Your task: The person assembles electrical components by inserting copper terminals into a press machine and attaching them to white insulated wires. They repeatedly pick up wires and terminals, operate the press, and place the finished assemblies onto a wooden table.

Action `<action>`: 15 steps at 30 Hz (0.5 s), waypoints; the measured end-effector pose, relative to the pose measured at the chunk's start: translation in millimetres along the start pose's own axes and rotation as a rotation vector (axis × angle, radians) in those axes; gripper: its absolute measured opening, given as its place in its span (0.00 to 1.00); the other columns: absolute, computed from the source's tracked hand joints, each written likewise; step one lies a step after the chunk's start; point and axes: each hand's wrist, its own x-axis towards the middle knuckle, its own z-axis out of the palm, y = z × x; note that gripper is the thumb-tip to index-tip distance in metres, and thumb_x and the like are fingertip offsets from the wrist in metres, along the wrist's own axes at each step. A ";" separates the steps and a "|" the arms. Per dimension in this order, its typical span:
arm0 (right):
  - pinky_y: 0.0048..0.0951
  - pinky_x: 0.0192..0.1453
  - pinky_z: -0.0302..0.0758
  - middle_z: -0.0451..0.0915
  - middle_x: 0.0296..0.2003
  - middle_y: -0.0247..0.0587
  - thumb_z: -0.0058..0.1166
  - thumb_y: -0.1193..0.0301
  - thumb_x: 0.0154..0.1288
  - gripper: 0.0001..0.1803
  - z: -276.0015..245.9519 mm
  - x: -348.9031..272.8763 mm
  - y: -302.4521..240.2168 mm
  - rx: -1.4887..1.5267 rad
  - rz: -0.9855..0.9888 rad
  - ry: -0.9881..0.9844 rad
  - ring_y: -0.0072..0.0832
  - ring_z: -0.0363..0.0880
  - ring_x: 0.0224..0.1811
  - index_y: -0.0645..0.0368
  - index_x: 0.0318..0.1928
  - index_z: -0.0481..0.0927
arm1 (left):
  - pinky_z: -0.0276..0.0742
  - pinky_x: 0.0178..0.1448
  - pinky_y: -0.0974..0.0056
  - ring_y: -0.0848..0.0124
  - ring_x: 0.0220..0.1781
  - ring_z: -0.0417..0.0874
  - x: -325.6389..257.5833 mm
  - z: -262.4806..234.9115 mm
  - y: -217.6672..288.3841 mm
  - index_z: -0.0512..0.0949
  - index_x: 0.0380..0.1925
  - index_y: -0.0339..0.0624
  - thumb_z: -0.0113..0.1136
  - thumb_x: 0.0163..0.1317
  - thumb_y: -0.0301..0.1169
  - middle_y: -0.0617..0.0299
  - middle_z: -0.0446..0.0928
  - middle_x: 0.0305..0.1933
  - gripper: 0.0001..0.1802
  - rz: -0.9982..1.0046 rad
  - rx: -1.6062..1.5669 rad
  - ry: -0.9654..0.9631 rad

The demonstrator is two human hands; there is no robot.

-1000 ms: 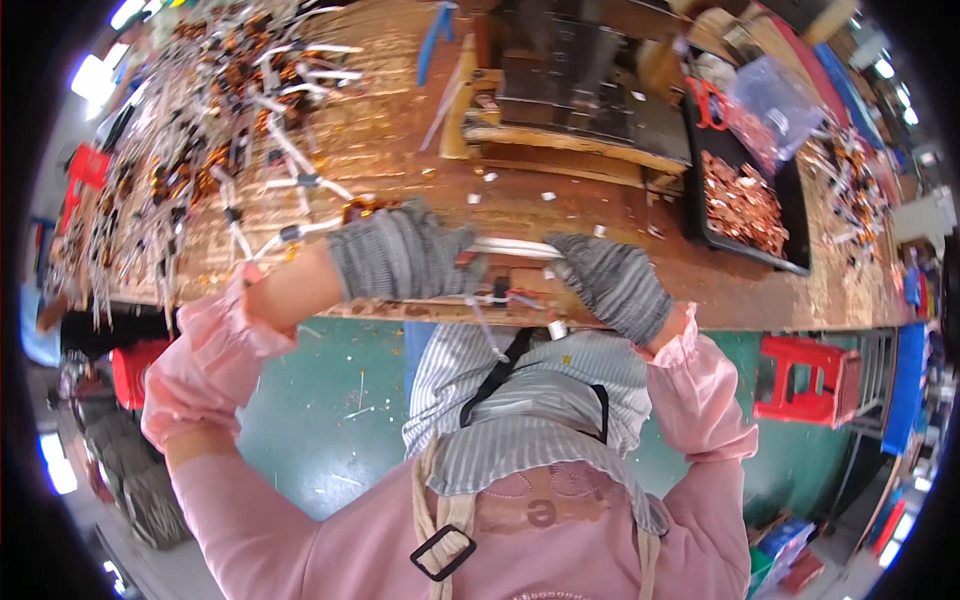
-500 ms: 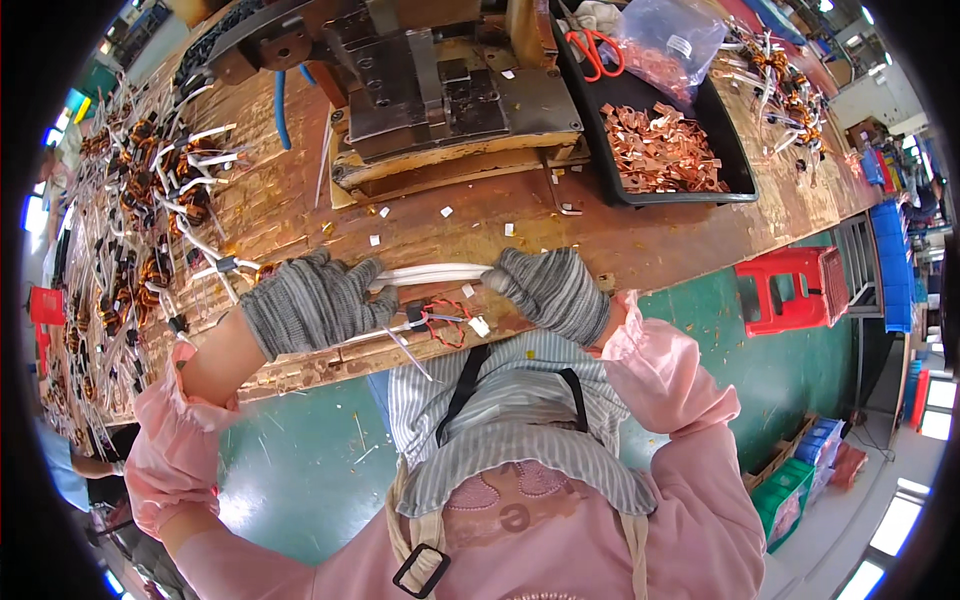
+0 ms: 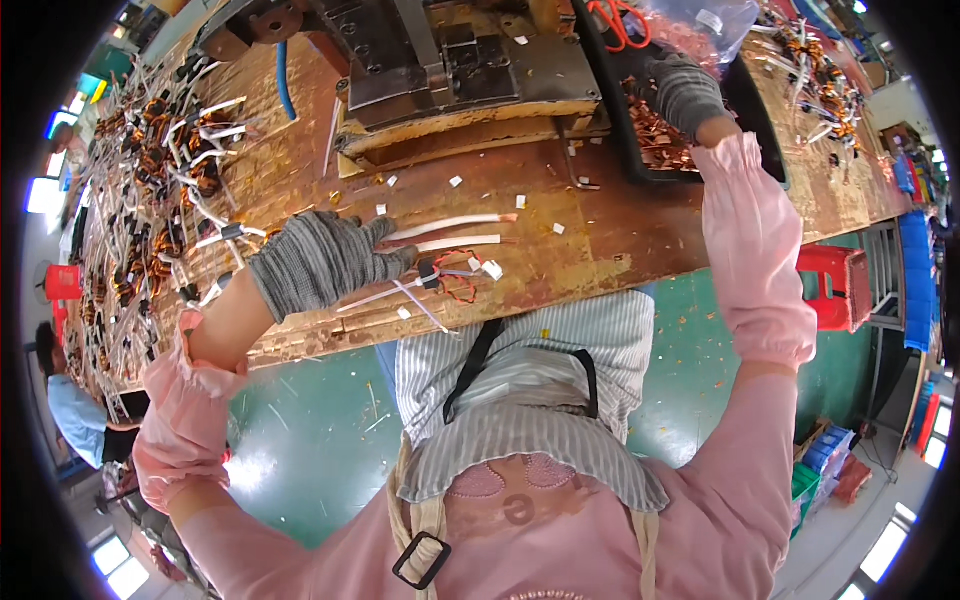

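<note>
1. The right hand (image 3: 688, 95) has let go of the white wires (image 3: 462, 241), which half a second ago ran between both hands; it has gone out to the black tray (image 3: 614, 95) on the person's right.
2. It is down over the small copper terminals (image 3: 660, 150) heaped in that tray. Its fingers are turned away and partly hidden, so I cannot tell whether they are apart or pinching a piece.
3. The left hand (image 3: 325, 258) has stayed at the wires, its gloved fingers clamped on them, thumb below. The two wires reach rightward over the tabletop (image 3: 560, 250), a little apart from each other.
4. With the right hand gone, their tips are uncovered, and both show bare copper ends. I judge that the two-handed hold on the wires has given way to a one-handed one, with the right hand now occupied at the terminals.
5. Just below the wires, a small black component (image 3: 429, 274) with red leads lies near the tabletop's front edge, as it did before.
6. The metal press (image 3: 480, 80) stands beyond the wires, touched by neither hand; the red-handled scissors (image 3: 628, 45) lie by the tray's far part.
</note>
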 end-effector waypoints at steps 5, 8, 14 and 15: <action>0.45 0.50 0.72 0.79 0.41 0.50 0.52 0.59 0.59 0.19 23.8 23.1 -8.1 0.080 0.091 0.067 0.48 0.76 0.46 0.53 0.48 0.75 | 0.74 0.49 0.60 0.56 0.44 0.78 -8.1 0.6 10.0 0.71 0.56 0.56 0.44 0.65 0.43 0.57 0.68 0.59 0.20 -0.046 -0.115 0.058; 0.33 0.37 0.70 0.76 0.30 0.37 0.51 0.64 0.62 0.10 25.4 22.5 2.9 0.741 0.213 0.287 0.35 0.74 0.33 0.54 0.41 0.74 | 0.73 0.49 0.60 0.56 0.45 0.78 -6.5 12.0 8.4 0.73 0.54 0.56 0.47 0.64 0.46 0.58 0.72 0.56 0.20 -0.127 -0.285 0.101; 0.17 0.25 0.58 0.62 0.21 0.26 0.44 0.70 0.68 0.12 42.4 29.5 12.5 2.031 0.215 0.579 0.17 0.58 0.23 0.54 0.24 0.68 | 0.76 0.44 0.60 0.57 0.42 0.80 -5.7 7.8 6.5 0.79 0.43 0.50 0.47 0.62 0.49 0.57 0.76 0.49 0.20 -0.064 -0.072 0.149; 0.19 0.26 0.59 0.62 0.21 0.26 0.44 0.70 0.69 0.12 40.9 27.8 11.7 2.249 0.199 0.571 0.17 0.58 0.23 0.54 0.26 0.68 | 0.77 0.43 0.60 0.58 0.41 0.80 -5.8 4.5 8.2 0.79 0.42 0.50 0.47 0.62 0.49 0.57 0.76 0.49 0.20 -0.049 -0.040 0.165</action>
